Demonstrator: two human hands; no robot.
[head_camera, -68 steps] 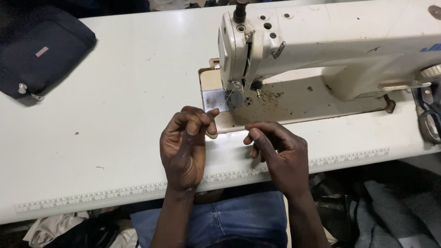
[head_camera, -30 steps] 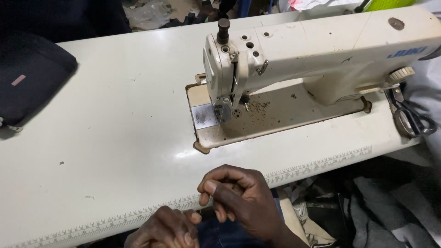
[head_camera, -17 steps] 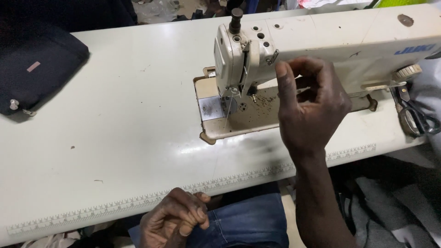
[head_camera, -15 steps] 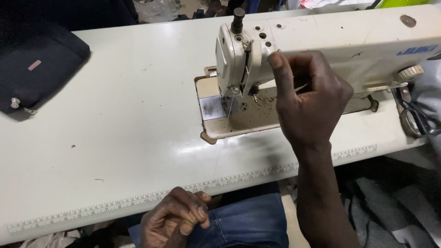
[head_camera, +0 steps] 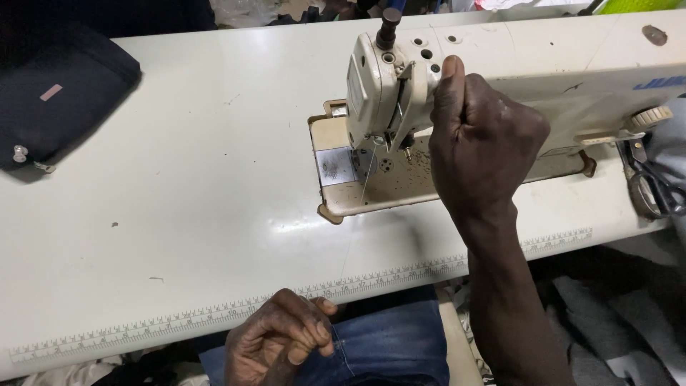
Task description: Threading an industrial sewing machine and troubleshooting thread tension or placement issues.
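Cream sewing machine [head_camera: 514, 64] half hidden behind right hand [head_camera: 482, 143], its curled grip's contents unseen.

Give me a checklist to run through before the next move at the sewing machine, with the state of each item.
1. Right hand on the sewing machine head, thumb up by the thread guides: ok.
2. Thread hangs loose below the needle area: ok; whether it passes through the needle eye: cannot tell.
3. Left hand off the table, curled at the lap by the blue jeans: ok.
4. Fabric under the presser foot: none seen, not ok for stitching.
5. Scissors at the right edge, away from the needle: ok.
6. Dark pouch at far left, away from the machine: ok.
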